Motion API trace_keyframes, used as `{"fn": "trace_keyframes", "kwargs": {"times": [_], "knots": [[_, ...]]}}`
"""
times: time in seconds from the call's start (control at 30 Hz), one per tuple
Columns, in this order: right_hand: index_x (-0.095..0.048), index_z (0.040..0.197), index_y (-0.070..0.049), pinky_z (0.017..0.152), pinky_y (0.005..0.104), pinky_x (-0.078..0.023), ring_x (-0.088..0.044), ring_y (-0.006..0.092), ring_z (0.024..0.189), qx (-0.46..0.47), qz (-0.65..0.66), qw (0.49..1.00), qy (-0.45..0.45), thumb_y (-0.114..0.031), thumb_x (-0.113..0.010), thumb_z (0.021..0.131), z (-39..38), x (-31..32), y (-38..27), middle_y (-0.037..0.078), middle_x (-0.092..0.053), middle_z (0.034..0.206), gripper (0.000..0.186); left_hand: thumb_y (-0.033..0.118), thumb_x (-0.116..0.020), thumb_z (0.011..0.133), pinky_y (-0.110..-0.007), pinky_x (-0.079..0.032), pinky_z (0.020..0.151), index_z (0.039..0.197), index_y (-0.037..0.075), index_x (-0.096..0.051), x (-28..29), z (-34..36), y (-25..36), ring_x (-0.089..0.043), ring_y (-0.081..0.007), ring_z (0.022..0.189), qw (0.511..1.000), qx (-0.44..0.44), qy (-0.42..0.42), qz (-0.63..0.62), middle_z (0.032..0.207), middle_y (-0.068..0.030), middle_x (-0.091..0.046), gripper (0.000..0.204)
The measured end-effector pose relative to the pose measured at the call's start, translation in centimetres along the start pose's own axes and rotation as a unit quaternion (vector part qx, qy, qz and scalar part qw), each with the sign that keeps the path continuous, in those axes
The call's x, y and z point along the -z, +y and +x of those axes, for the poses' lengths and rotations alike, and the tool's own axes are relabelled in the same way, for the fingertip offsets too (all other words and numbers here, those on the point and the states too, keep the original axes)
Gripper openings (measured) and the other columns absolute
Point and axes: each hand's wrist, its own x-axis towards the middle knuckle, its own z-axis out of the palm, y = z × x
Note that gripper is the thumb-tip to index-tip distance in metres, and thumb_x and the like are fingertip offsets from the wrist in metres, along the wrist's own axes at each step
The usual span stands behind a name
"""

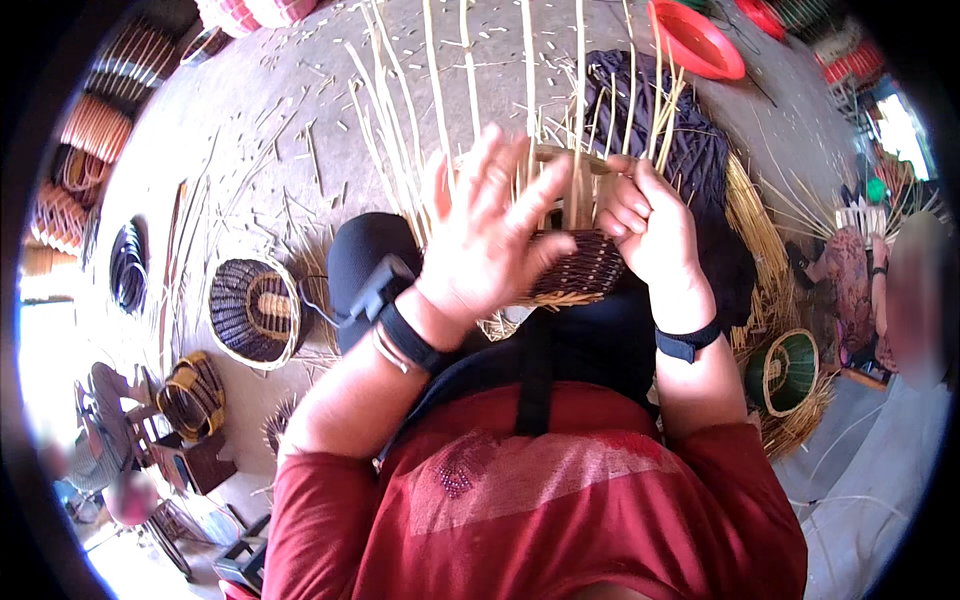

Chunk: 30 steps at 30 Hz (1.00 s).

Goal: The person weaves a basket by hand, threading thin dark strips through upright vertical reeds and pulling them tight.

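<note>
On my lap sits a part-woven basket [578, 272] with dark woven sides and long pale stakes [529, 70] standing up from it. My left hand [490, 225] is over its near left side, fingers spread and slightly blurred, with nothing visible in them. At the basket's right rim my right hand [645, 215] is closed, thumb and fingers pinched together among the stakes. What it pinches is too small to make out. Part of the basket's left side and its inside are hidden behind my left hand.
A dark basket with a pale rim [253, 312] lies to the left, near a smaller brown basket [192, 397]. Dark cloth [700, 150] and straw bundles [757, 240] lie right. Beyond them are a red basin [697, 42] and a green basket [785, 372]. Cane scraps litter the floor.
</note>
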Motion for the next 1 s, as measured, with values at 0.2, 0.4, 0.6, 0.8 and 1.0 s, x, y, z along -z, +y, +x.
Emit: {"fn": "trace_keyframes", "kwargs": {"times": [0.2, 0.4, 0.6, 0.8, 1.0], "knots": [[-0.061, 0.129, 0.0, 0.105, 0.034, -0.045, -0.055, 0.026, 0.126, 0.429, -0.617, 0.659, -0.025, -0.018, -0.056, 0.104, 7.2, -4.2, -0.1, 0.014, -0.064, 0.124, 0.031, 0.058, -0.069, 0.085, -0.057, -0.025, 0.116, 0.149, 0.002, -0.039, -1.8, -1.6, 3.6, -0.033, -0.0456, 0.144, 0.992, 0.112, -0.053, -0.011, 0.153, -0.0303, -0.036, 0.09], [-0.013, 0.161, -0.01, 0.08, 0.0272, -0.059, -0.071, 0.022, 0.098, 0.238, -0.448, 0.862, -0.017, 0.0, -0.057, 0.099, 7.5, -4.5, 0.6, 0.023, -0.043, 0.151, 0.076, 0.053, -0.069, 0.087, -0.059, -0.028, 0.114, 0.142, 0.012, -0.054, -1.9, -2.1, 2.9, -0.037, -0.0468, 0.139, 0.994, 0.092, -0.047, 0.027, 0.151, -0.0318, -0.037, 0.07], [-0.044, 0.15, -0.004, 0.092, 0.0384, -0.049, -0.049, 0.0135, 0.077, 0.056, -0.079, 0.987, -0.131, -0.019, -0.051, 0.105, -2.5, 6.7, -0.6, -0.001, -0.047, 0.083, 0.048, 0.05, -0.073, 0.084, -0.06, -0.015, 0.118, 0.146, 0.016, -0.052, -1.4, -1.2, 3.7, -0.028, -0.0471, 0.145, 0.992, 0.103, -0.029, 0.061, 0.156, -0.0316, -0.03, 0.073], [-0.061, 0.122, -0.003, 0.095, 0.0398, -0.05, -0.061, 0.0208, 0.1, 0.093, 0.003, 0.973, 0.213, -0.02, -0.053, 0.106, 0.0, 7.2, 0.4, 0.005, -0.064, 0.107, 0.025, 0.028, -0.076, 0.079, -0.067, -0.009, 0.118, 0.136, 0.03, -0.06, -3.8, 0.9, 5.9, -0.03, -0.0322, 0.147, 0.995, -0.013, -0.072, 0.068, 0.141, -0.0063, -0.05, 0.059], [-0.061, 0.134, -0.004, 0.099, 0.0339, -0.052, -0.062, 0.0176, 0.121, 0.252, -0.681, 0.679, 0.106, -0.003, -0.063, 0.097, 9.1, 6.6, 0.4, 0.015, -0.065, 0.131, 0.037, 0.039, -0.078, 0.079, -0.065, -0.014, 0.118, 0.125, 0.021, -0.064, -5.0, 1.4, 7.1, -0.04, -0.0284, 0.139, 0.991, 0.013, -0.119, 0.051, 0.123, -0.0074, -0.06, 0.051]]}}
